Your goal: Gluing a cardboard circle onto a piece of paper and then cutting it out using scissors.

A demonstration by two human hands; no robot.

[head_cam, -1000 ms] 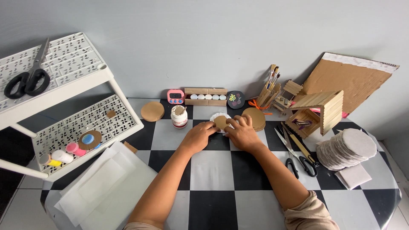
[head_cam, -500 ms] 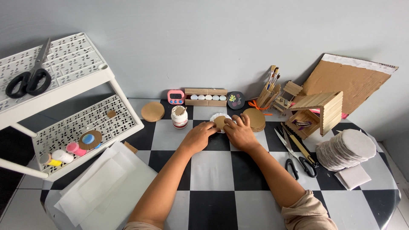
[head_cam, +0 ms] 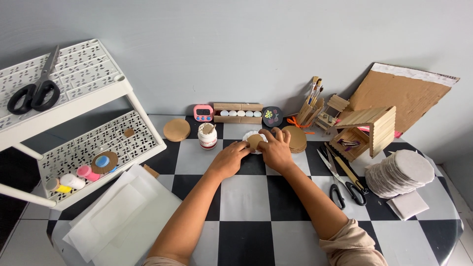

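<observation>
Little has moved since the earlier frames: both hands stay at the far middle of the counter (head_cam: 246, 197). Left hand (head_cam: 229, 158) and right hand (head_cam: 277, 150) pinch a small brown cardboard disc (head_cam: 255, 141) over a white scalloped paper round (head_cam: 248, 135), seemingly pressing it down; each grip is narrow on the disc. A glue jar (head_cam: 207, 136) stands just left, stacked cardboard discs (head_cam: 297, 138) just right, scissors (head_cam: 342, 180) further right.

Glue jar (head_cam: 207, 136) and cardboard discs (head_cam: 295, 139) flank hands.
</observation>
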